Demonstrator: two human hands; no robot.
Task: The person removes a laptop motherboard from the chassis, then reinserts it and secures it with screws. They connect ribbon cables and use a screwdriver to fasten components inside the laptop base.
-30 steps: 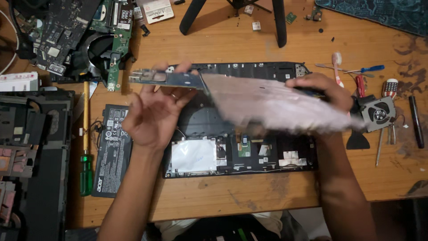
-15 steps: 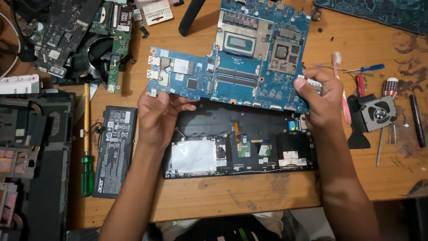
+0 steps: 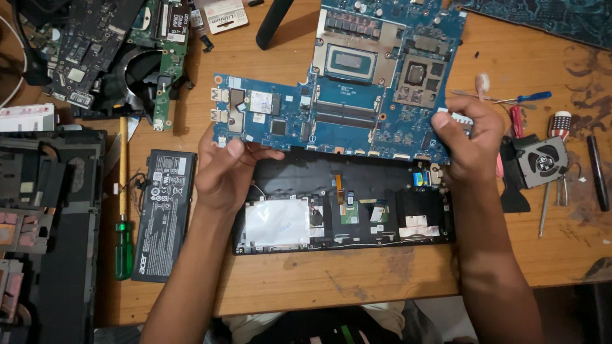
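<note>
left hand (image 3: 222, 171) pinched lower left edge of blue motherboard (image 3: 344, 83), thumb on top. right hand (image 3: 468, 143) gripped board's lower right edge, fingers curled over it. board lay face up, above open black laptop base (image 3: 344, 200) on wooden bench (image 3: 357, 280). black battery (image 3: 164, 213) just left of left hand. small fan (image 3: 542, 161) right of right hand. green-handled screwdriver (image 3: 123, 210) beside battery.

Pretty cluttered wooden table (image 3: 357, 280) here: an opened black laptop base (image 3: 347, 210) sits in the middle, with a flat black battery (image 3: 164, 213) just to its left and a green-handled screwdriver (image 3: 122, 210) beside that. On the right there's a small fan (image 3: 542, 162), a blue screwdriver (image 3: 503, 99) and a black pen (image 3: 597, 172). The back left corner has a heap of circuit boards (image 3: 108, 51), and more dark laptop parts (image 3: 44, 216) fill the left edge.
</note>
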